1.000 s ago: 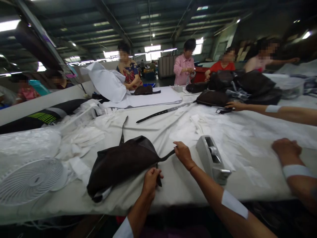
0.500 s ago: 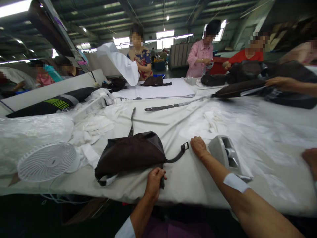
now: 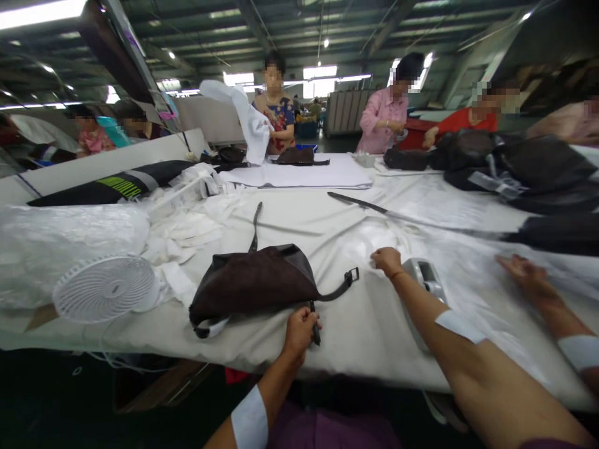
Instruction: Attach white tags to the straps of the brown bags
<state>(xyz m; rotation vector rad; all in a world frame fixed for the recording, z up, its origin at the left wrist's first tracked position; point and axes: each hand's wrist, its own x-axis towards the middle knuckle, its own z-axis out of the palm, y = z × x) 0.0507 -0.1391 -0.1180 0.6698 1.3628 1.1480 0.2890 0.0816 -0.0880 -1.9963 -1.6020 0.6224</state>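
A dark brown bag (image 3: 255, 280) lies on the cloth-covered table in front of me. Its buckled strap (image 3: 339, 289) points right, and a strap with holes (image 3: 256, 227) stretches away from behind it. My left hand (image 3: 299, 333) is closed on a narrow dark strap (image 3: 315, 330) at the bag's lower right corner. My right hand (image 3: 387, 260) is reached forward with curled fingers, beside thin white sheets (image 3: 367, 240) and just left of a grey tape dispenser (image 3: 428, 279). What its fingertips hold, if anything, is too small to make out.
A white fan (image 3: 105, 290) and clear plastic wrapping (image 3: 70, 240) lie at left. Dark bags (image 3: 519, 165) are heaped at far right. A neighbour's open hand (image 3: 526, 277) rests over white sheets at right. Several people stand across the table.
My right hand has moved forward to the white sheets, past the tape dispenser. My left hand keeps its hold. At right, the neighbour's dark bag and long strap have shifted right.
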